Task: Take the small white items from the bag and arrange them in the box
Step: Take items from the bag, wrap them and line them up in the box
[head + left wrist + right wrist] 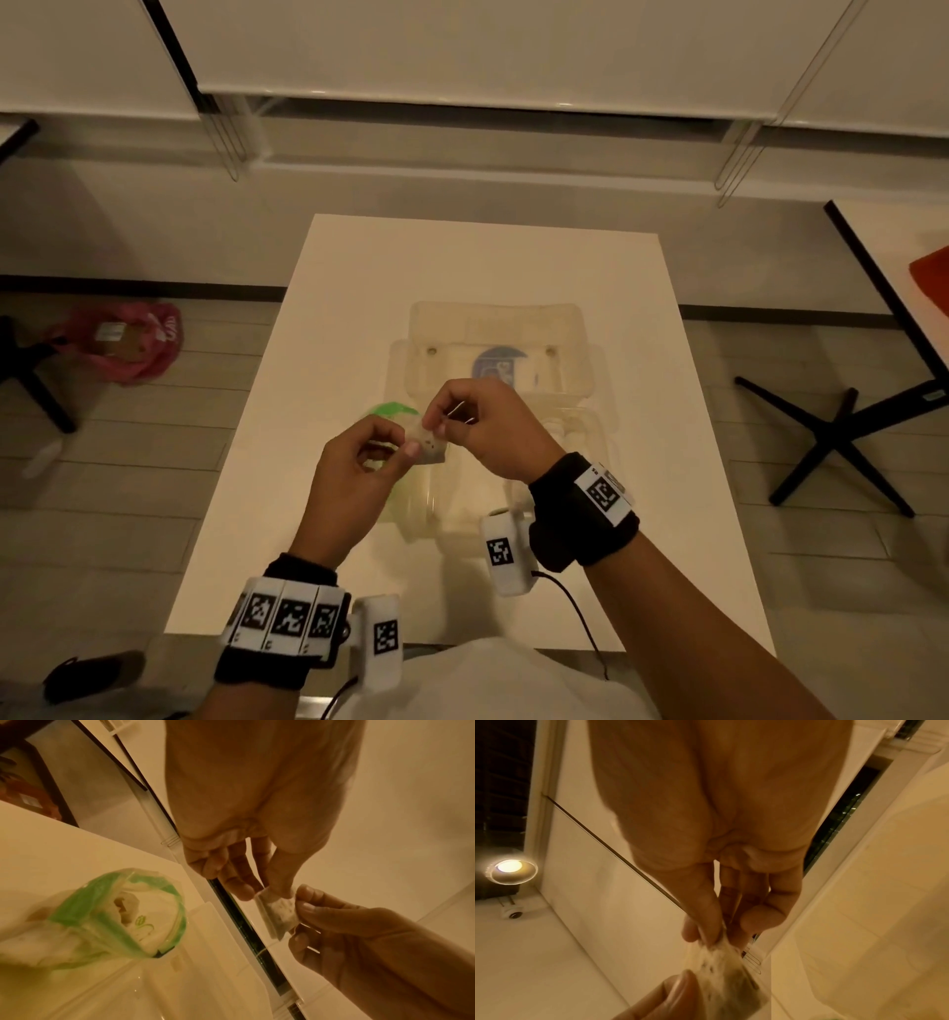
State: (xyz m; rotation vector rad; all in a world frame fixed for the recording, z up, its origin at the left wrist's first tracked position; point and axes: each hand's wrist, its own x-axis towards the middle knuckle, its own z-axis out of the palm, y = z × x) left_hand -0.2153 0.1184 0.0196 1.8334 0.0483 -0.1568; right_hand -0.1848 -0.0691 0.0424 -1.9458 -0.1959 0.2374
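Together, both hands pinch one small white speckled sachet [430,448] above the table [359,288]: the left hand [354,470] holds its 7 o'clock edge, the right hand [480,429] its 1 o'clock corner. One green-rimmed clear plastic bag [115,914] lies open at 9 o'clock of the grip. One clear plastic box [495,360], lid open, sits at 12 o'clock.

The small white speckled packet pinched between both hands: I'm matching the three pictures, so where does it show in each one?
Head: small white speckled packet at centre, between the left hand and right hand.
Left wrist: right of centre, beyond the green-rimmed clear plastic bag.
Right wrist: bottom centre, blurred.
Shared landmark: both hands' fingertips pinching its opposite ends.
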